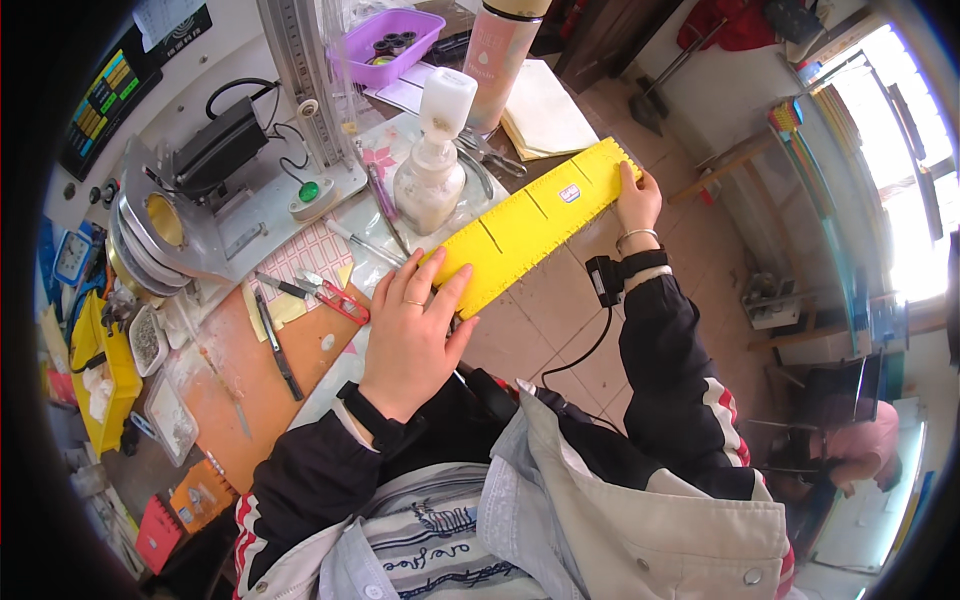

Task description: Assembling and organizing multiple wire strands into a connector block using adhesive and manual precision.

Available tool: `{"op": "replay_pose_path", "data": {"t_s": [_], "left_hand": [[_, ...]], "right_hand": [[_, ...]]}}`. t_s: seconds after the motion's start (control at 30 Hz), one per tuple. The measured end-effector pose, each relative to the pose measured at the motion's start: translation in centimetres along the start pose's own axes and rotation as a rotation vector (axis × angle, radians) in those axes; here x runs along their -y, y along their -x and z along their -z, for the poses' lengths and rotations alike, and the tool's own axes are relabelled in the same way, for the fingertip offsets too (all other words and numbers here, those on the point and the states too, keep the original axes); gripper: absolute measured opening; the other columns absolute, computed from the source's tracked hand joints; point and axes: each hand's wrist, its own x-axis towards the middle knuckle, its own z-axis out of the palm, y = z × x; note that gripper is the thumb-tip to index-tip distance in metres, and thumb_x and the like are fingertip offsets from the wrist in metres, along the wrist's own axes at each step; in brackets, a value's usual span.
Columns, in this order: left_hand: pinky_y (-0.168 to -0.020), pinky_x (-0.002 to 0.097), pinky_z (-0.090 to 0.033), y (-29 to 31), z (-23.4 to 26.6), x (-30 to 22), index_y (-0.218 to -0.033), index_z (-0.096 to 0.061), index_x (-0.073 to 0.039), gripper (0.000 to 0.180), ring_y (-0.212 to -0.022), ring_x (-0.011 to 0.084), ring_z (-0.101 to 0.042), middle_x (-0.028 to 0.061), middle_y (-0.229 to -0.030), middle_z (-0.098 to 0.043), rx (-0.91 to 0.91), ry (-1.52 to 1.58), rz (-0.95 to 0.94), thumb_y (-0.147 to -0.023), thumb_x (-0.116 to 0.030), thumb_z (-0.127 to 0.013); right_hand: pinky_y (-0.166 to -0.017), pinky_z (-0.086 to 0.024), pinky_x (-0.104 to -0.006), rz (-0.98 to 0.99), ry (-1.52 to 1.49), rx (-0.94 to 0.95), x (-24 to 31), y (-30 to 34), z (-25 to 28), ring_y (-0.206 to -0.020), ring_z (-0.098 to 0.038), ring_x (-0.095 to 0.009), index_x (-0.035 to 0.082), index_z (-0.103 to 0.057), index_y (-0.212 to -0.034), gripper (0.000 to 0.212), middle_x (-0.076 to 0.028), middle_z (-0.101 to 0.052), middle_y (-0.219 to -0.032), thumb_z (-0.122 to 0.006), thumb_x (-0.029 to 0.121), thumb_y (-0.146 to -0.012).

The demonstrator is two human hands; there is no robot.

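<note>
A long yellow strip-like board point(535, 225) with fine toothed edges, two dark lines and a small white label slants over the table's right edge. My right hand point(638, 203) grips its far right end, thumb on top. At the near left end, my left hand point(415, 335) lays its fingers over the board, the thumb along the end edge; what is under that hand is hidden. Behind the board stands a white dispenser bottle point(430, 185) with a square top. Pliers point(490, 152) lie beside it.
On the table's left are a machine with a metal column point(300, 80), a red-handled cutter point(340, 300), black tweezers point(278, 345) and a yellow bin point(105, 370). Farther back sit a purple basket point(390, 45), a pink tumbler point(495, 75) and paper point(545, 110). Another person point(865, 445) is at the right.
</note>
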Motion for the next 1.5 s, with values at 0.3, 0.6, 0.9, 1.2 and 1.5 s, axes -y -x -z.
{"op": "replay_pose_path", "data": {"t_s": [0.3, 0.6, 0.9, 1.2, 1.5], "left_hand": [[-0.112, 0.0563, -0.028, -0.3, 0.1, -0.4, -0.135, -0.057, -0.011, 0.053, -0.136, 0.0381, -0.041, 0.0160, -0.144, -0.046, 0.021, -0.063, 0.036, -0.085, -0.021, -0.071], [-0.113, 0.0572, -0.028, 0.1, -0.1, 0.2, -0.136, -0.056, -0.012, 0.054, -0.137, 0.0384, -0.038, 0.0150, -0.144, -0.045, 0.034, -0.038, 0.034, -0.085, -0.019, -0.071], [-0.113, 0.0606, -0.025, -0.4, 0.2, -0.2, -0.136, -0.057, -0.013, 0.053, -0.141, 0.0394, -0.032, 0.0143, -0.146, -0.044, 0.036, -0.105, 0.011, -0.085, -0.018, -0.071], [-0.113, 0.0582, -0.027, 0.0, -0.1, -0.3, -0.134, -0.057, -0.010, 0.052, -0.141, 0.0319, -0.035, 0.0116, -0.143, -0.048, 0.062, -0.145, 0.008, -0.085, -0.019, -0.070], [-0.111, 0.0534, -0.030, -0.4, -0.2, -0.8, -0.132, -0.058, -0.010, 0.053, -0.139, 0.0322, -0.039, 0.0111, -0.144, -0.049, 0.037, -0.142, 0.006, -0.082, -0.014, -0.072]], "right_hand": [[-0.085, -0.051, -0.0359, 0.048, 0.121, -0.004, -0.7, -1.2, -0.6, -0.093, -0.068, -0.029, -0.002, -0.067, -0.120, 0.052, -0.018, -0.071, -0.101, -0.067, 0.040, -0.089], [-0.088, -0.050, -0.0313, 0.009, -0.197, 0.055, -0.6, -0.7, 0.5, -0.097, -0.066, -0.023, -0.002, -0.069, -0.117, 0.038, -0.015, -0.072, -0.106, -0.062, 0.029, -0.096], [-0.089, -0.048, -0.0315, 0.029, -0.046, 0.083, -1.6, -0.9, 1.5, -0.100, -0.065, -0.022, 0.002, -0.068, -0.122, 0.040, -0.015, -0.070, -0.110, -0.060, 0.032, -0.097], [-0.074, -0.053, -0.0332, 0.669, 0.020, 0.275, 9.7, 6.3, 2.9, -0.083, -0.065, -0.021, 0.007, -0.070, -0.104, 0.021, -0.008, -0.070, -0.095, -0.073, 0.016, -0.086], [-0.083, -0.051, -0.0404, 0.840, 0.647, 0.488, 13.2, 10.5, -2.5, -0.094, -0.065, -0.029, 0.010, -0.073, -0.083, 0.033, -0.011, -0.069, -0.092, -0.071, 0.043, -0.079]]}}
